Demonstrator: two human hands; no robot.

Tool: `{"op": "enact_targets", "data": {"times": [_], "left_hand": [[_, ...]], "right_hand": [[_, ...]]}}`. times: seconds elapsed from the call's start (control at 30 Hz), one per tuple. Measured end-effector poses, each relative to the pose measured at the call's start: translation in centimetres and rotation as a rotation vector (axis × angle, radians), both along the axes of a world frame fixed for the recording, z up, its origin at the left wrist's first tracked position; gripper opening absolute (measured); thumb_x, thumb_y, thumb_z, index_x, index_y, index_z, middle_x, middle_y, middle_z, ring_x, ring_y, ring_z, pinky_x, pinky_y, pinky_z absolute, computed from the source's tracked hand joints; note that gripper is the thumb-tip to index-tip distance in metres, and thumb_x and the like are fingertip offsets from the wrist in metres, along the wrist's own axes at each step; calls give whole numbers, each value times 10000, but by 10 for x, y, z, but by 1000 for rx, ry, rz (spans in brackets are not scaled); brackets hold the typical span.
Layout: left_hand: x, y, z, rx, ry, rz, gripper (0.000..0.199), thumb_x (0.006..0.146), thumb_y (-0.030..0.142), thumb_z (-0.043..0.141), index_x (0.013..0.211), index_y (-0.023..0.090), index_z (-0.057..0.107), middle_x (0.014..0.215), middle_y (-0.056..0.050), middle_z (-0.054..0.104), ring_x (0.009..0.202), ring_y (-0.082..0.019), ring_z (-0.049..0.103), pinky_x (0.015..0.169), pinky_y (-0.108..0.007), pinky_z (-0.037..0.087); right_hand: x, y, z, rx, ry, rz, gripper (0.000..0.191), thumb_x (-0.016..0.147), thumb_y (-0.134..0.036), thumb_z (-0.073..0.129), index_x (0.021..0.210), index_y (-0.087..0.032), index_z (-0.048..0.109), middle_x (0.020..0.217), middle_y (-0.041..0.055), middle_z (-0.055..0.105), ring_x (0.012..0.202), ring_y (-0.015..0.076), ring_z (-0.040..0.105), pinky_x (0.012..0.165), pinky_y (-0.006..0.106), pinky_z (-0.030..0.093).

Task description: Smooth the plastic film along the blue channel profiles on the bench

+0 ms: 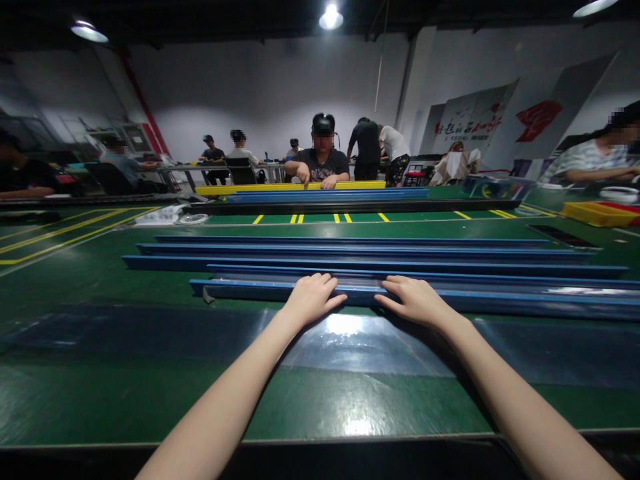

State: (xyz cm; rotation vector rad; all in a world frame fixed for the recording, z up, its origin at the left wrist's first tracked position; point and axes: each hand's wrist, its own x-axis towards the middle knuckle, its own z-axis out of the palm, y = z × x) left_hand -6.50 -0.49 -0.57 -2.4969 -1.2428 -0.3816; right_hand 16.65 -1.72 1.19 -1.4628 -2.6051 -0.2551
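Observation:
A long blue channel [253,291] lies crosswise on the green table [350,407], its open side up. My left hand [314,299] grips its near wall, fingers over the top edge and thumb low on the front. Slightly right of centre, my right hand [413,300] holds the same wall in a similar way, its thumb pointing towards the left one. Something clear and shiny shows inside the channel. Nearer to me, a long transparent strip [150,330] lies flat beneath my wrists. A small grey scrap [208,295] sits by the channel's left end.
Beyond it lie several more blue strips [375,271]. A phone [563,236] and a yellow tray [600,213] are at the right. Across the table a co-worker [320,160] has both hands at a yellow strip [250,189]. Other people sit or stand farther back.

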Motion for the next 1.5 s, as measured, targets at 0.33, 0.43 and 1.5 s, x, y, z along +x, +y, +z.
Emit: {"op": "enact_targets", "data": {"times": [0.33, 0.43, 1.5], "left_hand": [[1, -1, 2, -12, 15, 15, 350, 846, 469, 344, 886, 178, 534, 880, -36, 593, 820, -185, 541, 657, -269, 407], [1, -2, 2, -15, 18, 17, 350, 846, 469, 342, 893, 179, 534, 886, -37, 593, 822, -185, 540, 655, -271, 407], [0, 0, 0, -4, 14, 9, 353, 847, 473, 334, 878, 181, 530, 882, -32, 591, 810, -184, 538, 640, -271, 406]], "right_hand": [[-1, 0, -1, 1, -2, -4, 382, 843, -442, 286, 892, -191, 571, 869, 51, 599, 808, 171, 561, 625, 238, 354], [0, 0, -1, 2, -3, -4, 383, 844, -442, 284, 890, -191, 570, 865, 51, 599, 808, 173, 561, 627, 238, 355], [-1, 0, -1, 0, -6, -14, 372, 840, -433, 304, 889, -189, 581, 866, 52, 605, 799, 167, 562, 613, 230, 354]]}}
